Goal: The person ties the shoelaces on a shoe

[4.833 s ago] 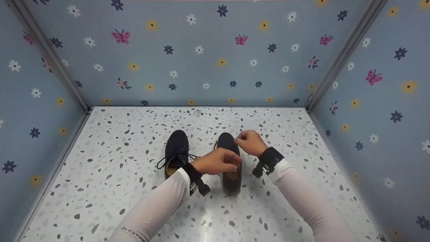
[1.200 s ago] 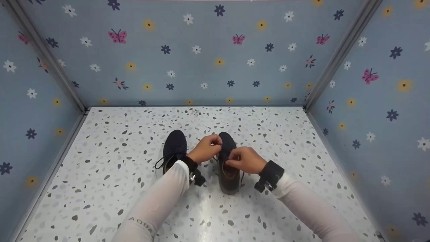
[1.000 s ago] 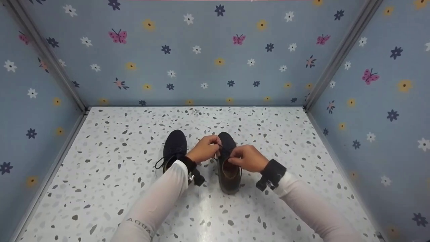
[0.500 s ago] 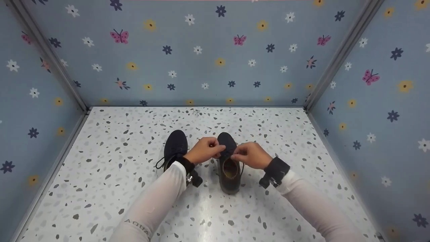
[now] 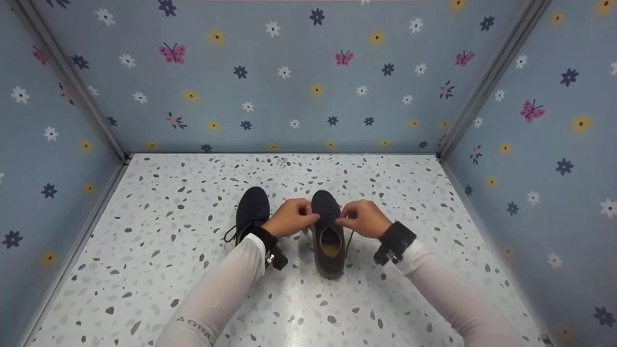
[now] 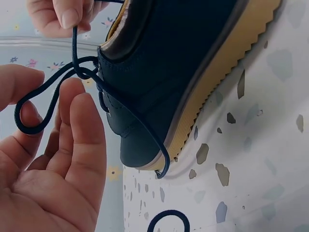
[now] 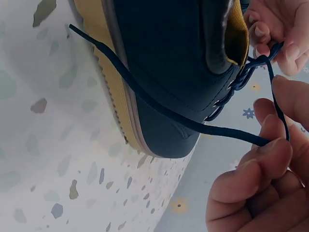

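A dark navy lace-up shoe (image 5: 329, 260) with a tan ridged sole stands upright on the floor, toe pointing away from me. My left hand (image 5: 290, 217) is at the left of its laces and pinches a loop of the shoelace (image 6: 31, 129). On the other side my right hand (image 5: 366, 219) pinches another part of the same lace between thumb and finger. The two strands cross above the tongue in the left wrist view. One loose lace end (image 7: 159, 108) hangs from the right hand along the shoe's side. Wrist straps sit on both arms.
A matching navy shoe (image 5: 253, 207) stands to the left, partly behind my left wrist, with a lace loop at its side. Blue panels (image 5: 270, 53) with flowers and butterflies enclose the speckled white floor (image 5: 183, 250) at the back and both sides.
Earlier, my left hand was over the shoe opening and my right by the toe. Lately the right hand has drawn off to the right, exposing the opening; the left has shifted slightly down.
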`<state>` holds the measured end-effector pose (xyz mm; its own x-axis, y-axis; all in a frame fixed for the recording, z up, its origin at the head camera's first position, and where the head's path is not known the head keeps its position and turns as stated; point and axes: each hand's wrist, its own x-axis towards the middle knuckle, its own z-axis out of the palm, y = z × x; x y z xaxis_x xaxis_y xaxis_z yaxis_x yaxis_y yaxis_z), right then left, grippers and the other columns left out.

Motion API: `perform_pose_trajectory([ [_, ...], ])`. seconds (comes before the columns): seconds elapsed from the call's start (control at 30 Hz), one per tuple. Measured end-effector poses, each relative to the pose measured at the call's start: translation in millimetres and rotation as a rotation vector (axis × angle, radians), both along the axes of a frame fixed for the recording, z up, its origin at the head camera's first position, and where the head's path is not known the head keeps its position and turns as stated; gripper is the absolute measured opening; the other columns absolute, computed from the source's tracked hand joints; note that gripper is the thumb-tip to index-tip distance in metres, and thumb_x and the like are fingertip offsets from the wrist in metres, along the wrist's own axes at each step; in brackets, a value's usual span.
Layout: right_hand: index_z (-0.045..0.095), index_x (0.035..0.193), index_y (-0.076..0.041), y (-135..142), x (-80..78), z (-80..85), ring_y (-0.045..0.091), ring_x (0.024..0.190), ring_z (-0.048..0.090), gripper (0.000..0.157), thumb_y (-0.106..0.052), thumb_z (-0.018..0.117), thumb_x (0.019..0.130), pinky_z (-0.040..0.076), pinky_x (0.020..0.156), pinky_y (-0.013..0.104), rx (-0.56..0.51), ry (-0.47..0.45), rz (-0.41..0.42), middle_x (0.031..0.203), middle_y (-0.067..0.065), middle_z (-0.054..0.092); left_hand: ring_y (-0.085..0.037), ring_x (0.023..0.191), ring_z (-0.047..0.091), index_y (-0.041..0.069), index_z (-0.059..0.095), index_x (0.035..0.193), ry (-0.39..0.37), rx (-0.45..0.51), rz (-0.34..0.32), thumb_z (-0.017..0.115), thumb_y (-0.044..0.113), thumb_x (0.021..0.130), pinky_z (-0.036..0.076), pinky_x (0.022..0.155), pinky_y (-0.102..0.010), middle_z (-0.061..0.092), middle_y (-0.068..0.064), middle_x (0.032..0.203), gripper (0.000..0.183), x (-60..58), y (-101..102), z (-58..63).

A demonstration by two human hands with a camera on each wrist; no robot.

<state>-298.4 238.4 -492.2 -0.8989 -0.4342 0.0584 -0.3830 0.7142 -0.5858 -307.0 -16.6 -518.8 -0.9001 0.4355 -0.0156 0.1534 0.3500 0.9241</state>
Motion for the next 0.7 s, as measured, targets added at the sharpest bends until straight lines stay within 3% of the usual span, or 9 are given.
perform_pose_trajectory([
  [0.1,0.077,0.083,-0.013,-5,-4.6,-1.1,0.006,0.057,0.048,0.012,-0.021,0.082,0.091,0.039,0.056,0.023,0.015,0.020,-0.009,0.065,-0.004,0.059,-0.046,0.083,0.075,0.017,0.056,0.075,-0.023,0.008,-0.004,0.071,0.021,0.095,0.048,0.055,-0.023,0.073,0.000,0.072,0.025,0.7,0,-0.9],
  [0.27,0.080,0.092,-0.013,-15,-11.2,-4.4,0.008,0.062,0.055,0.009,-0.021,0.081,0.091,0.046,0.061,0.025,0.029,0.028,0.011,0.076,0.002,0.071,-0.050,0.085,0.073,0.017,0.057,0.075,-0.020,0.020,-0.001,0.071,0.017,0.093,0.046,0.055,-0.021,0.073,-0.001,0.071,0.023,0.7,1,-2.5],
  [0.4,0.082,0.105,-0.011,-20,-15.2,-7.3,0.015,0.084,0.072,0.016,-0.020,0.080,0.092,0.058,0.078,0.031,0.034,-0.022,0.042,0.099,0.006,0.081,-0.048,0.081,0.073,0.015,0.057,0.075,0.011,0.036,-0.010,0.071,0.013,0.092,0.046,0.056,-0.021,0.068,0.003,0.067,0.022,0.4,1,-3.7],
  [0.5,0.081,0.113,-0.011,-20,-18.3,-8.0,0.020,0.101,0.076,0.022,-0.019,0.079,0.093,0.060,0.089,0.036,0.027,-0.087,0.049,0.110,0.007,0.081,-0.043,0.078,0.073,0.014,0.058,0.076,0.032,0.033,-0.017,0.072,0.012,0.091,0.047,0.057,-0.022,0.066,0.004,0.066,0.020,0.2,0,-4.2],
  [0.7,0.081,0.116,-0.012,-16,-24.4,-6.7,0.016,0.096,0.076,0.024,-0.021,0.080,0.093,0.061,0.082,0.030,-0.007,-0.203,0.055,0.113,0.007,0.081,-0.035,0.073,0.072,0.013,0.060,0.078,0.036,0.010,-0.008,0.073,0.012,0.091,0.048,0.058,-0.023,0.066,0.004,0.067,0.018,-0.7,-2,-4.7],
])
